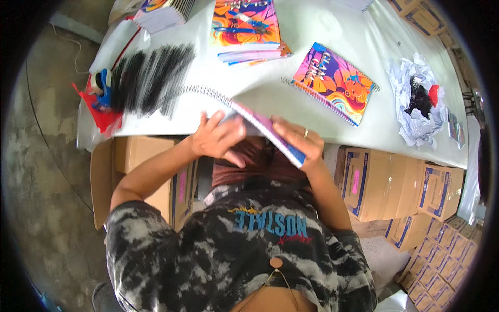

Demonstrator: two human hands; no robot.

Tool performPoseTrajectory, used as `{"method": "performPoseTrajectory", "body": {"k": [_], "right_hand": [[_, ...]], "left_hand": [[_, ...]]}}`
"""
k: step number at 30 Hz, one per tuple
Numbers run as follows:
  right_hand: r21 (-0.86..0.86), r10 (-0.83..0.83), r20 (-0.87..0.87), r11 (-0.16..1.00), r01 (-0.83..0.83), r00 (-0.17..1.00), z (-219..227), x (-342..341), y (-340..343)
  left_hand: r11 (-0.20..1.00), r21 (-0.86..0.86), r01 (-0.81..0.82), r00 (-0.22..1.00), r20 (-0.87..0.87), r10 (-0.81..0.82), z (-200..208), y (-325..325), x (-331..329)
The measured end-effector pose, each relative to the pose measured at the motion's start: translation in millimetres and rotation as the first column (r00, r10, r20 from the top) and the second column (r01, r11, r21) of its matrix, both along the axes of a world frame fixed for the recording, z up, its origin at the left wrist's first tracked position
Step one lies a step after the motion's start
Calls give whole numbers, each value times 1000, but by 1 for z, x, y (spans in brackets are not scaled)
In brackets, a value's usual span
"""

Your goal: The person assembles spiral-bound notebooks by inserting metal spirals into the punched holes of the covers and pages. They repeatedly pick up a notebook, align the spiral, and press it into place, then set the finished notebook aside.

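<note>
My right hand grips a spiral notebook, held tilted over the table's front edge and my lap. Its fingers wrap the right part, thumb on the near side. From the notebook's left end a long wire coil sticks out in an arc toward the upper left, partly threaded along the spine. My left hand is beside that left end, fingers spread and slightly blurred; whether it touches the pages is unclear. Just beyond lies another notebook with a colourful cover, coil ends jutting past both ends of its spine.
Left on the white table lies a heap of black wire coils. Blue-handled pliers rest on a notebook stack. Crumpled paper sits at right. Cardboard boxes stand below the table.
</note>
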State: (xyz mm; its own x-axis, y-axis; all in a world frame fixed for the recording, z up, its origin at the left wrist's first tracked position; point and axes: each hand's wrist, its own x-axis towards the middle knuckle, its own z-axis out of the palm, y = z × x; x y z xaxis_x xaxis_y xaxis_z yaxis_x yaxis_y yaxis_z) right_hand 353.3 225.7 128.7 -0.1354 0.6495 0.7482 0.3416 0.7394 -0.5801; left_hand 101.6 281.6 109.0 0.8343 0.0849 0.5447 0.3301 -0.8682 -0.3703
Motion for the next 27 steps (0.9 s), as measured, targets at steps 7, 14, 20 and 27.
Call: {"method": "performPoseTrajectory", "body": {"k": [7, 14, 20, 27], "right_hand": [[-15, 21, -11, 1000, -21, 1000, 1, -5, 5], [-32, 86, 16, 996, -85, 996, 8, -13, -2], [24, 21, 27, 999, -22, 999, 9, -3, 7], [-59, -25, -119, 998, 18, 993, 4, -6, 6]], "left_hand": [[960, -278, -3, 957, 278, 84, -5, 20, 16], [941, -338, -27, 924, 350, 152, 16, 13, 24], [992, -127, -29, 970, 236, 59, 25, -7, 36], [972, -190, 140, 929, 364, -63, 25, -6, 60]]}}
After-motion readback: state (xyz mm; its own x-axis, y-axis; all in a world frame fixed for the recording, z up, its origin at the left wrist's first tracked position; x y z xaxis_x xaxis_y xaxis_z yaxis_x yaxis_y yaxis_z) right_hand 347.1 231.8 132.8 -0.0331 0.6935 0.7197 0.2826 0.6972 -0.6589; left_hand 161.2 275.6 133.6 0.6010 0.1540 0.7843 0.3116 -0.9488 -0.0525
